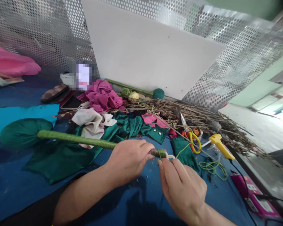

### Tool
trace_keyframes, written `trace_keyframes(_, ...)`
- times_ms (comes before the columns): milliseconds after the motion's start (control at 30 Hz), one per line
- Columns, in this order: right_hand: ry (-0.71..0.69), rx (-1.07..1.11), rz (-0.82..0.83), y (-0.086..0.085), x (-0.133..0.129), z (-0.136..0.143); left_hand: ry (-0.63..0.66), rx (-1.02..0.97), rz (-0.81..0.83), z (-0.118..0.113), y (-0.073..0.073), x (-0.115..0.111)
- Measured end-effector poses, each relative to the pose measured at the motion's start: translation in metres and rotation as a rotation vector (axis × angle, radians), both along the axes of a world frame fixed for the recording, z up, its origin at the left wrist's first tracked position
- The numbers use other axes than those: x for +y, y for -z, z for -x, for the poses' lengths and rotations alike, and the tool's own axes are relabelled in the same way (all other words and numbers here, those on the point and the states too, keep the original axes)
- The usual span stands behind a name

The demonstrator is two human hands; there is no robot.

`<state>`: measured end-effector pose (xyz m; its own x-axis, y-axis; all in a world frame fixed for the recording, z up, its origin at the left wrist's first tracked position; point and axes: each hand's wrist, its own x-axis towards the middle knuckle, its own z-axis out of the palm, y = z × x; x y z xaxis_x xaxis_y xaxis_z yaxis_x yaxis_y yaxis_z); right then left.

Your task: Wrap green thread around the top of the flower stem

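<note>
Green stick (77,139) slants rightward, left hand (130,158) clenched round it, right hand (185,182) pinching thread (183,150).

Left fingers (145,148) grip a green-wrapped stick (80,139) while right fingers (164,169) pinch green thread (182,150) at its end.

Magenta box (259,205) sat right of the right hand (186,185); dried stalks (191,111) lay beyond it. Past the left hand (132,157), magenta cloth (106,95), then brown pouch (55,93) farther left. White board (153,50) stood ahead of both, before perforated metal (47,28).
</note>
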<state>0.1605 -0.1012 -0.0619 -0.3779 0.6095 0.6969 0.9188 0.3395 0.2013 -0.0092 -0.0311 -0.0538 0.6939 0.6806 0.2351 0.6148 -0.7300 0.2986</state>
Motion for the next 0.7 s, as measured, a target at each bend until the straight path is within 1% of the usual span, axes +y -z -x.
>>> trace_keyframes(100, -0.002, 0.042, 0.0, -0.001, 0.001, 0.002, -0.004, -0.029, -0.045, -0.003, 0.005, -0.002)
trace_keyframes(267, -0.016, 0.113, 0.048, 0.0, 0.001, 0.003, 0.026, -0.066, -0.132, -0.007, 0.015, -0.007)
trace_keyframes(400, -0.045, 0.141, 0.052, 0.0, 0.001, 0.002, 0.028, -0.083, -0.178, -0.007, 0.018, -0.006)
trace_keyframes(567, -0.032, 0.139, 0.047, -0.001, 0.003, -0.002, 0.014, -0.127, -0.165, -0.003, 0.012, -0.001)
trace_keyframes(633, -0.028, 0.121, 0.047, -0.001, 0.004, -0.003, 0.0, -0.154, -0.131, -0.001, 0.006, 0.002)
trace_keyframes(700, -0.031, 0.101, 0.036, -0.003, 0.007, -0.004, -0.016, -0.175, -0.065, 0.0, -0.003, 0.005)
